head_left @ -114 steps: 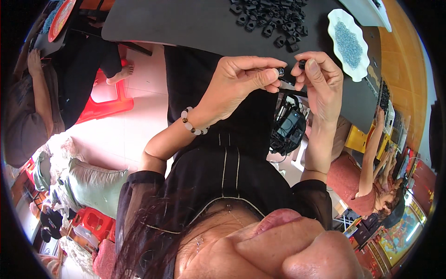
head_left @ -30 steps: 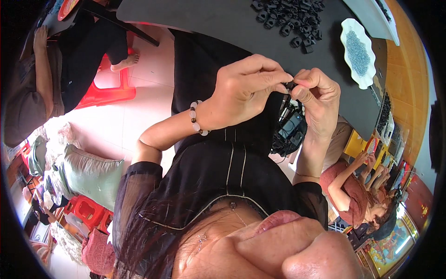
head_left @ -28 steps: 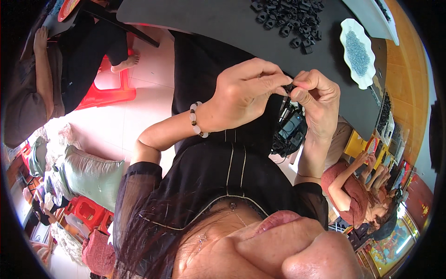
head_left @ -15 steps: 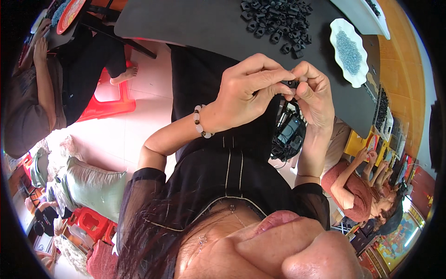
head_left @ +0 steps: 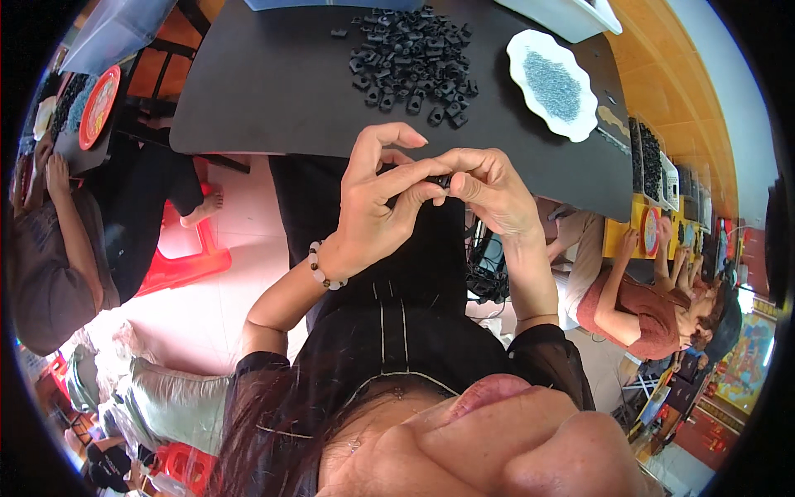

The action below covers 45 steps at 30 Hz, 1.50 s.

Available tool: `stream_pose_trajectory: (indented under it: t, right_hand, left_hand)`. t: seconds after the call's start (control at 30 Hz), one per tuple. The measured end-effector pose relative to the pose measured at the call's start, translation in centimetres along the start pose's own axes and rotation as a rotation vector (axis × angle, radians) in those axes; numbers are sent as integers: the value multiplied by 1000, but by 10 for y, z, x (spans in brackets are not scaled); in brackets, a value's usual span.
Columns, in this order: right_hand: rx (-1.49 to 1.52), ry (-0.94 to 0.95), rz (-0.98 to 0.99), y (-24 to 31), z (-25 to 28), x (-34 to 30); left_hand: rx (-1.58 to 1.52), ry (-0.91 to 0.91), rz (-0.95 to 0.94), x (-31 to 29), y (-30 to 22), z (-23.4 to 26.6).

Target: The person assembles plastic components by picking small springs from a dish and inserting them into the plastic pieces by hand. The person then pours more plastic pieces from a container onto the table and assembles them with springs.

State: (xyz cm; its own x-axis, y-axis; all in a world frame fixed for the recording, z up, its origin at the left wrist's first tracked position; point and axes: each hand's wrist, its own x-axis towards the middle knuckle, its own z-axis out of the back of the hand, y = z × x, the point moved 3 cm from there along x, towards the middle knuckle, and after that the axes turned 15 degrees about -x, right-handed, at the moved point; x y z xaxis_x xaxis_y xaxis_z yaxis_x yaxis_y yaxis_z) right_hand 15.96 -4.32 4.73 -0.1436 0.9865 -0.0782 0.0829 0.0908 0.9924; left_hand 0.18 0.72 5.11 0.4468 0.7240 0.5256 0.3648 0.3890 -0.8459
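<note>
My left hand [head_left: 368,203], with a beaded bracelet at its wrist, pinches a small black plastic piece [head_left: 444,180] in front of my body. From the other side my right hand [head_left: 497,195] grips the same piece between thumb and fingers. The fingertips cover most of it, so its full shape is hidden. One finger of the left hand is raised away from the pinch. Just beyond the hands, a pile of similar black plastic pieces [head_left: 406,62] lies on the dark table [head_left: 265,91].
A white scalloped dish [head_left: 584,124] of tiny blue-grey pieces [head_left: 553,85] stands right of the pile. Behind it is a white tray [head_left: 571,21]. People sit at tables left and right. A red stool [head_left: 195,265] and a green sack [head_left: 178,402] are at the left.
The view has tilted, so table, pile and dish appear further left and more of the tabletop shows. A finger of my left hand has lifted. Both hands still hold the black piece.
</note>
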Motion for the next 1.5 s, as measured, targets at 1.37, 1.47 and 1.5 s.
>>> stream_pose_trajectory:
  t: [1.37, 1.47, 1.5]
  right_hand:
    - [-1838, -223, 358, 56, 152, 138]
    - [-1839, -262, 300, 58, 155, 131]
    - [-1891, -285, 339, 62, 153, 125]
  left_hand:
    - [-289, -166, 362, -8, 17, 18]
    - [-303, -159, 363, -6, 20, 15]
    - [-320, -164, 371, -5, 20, 13]
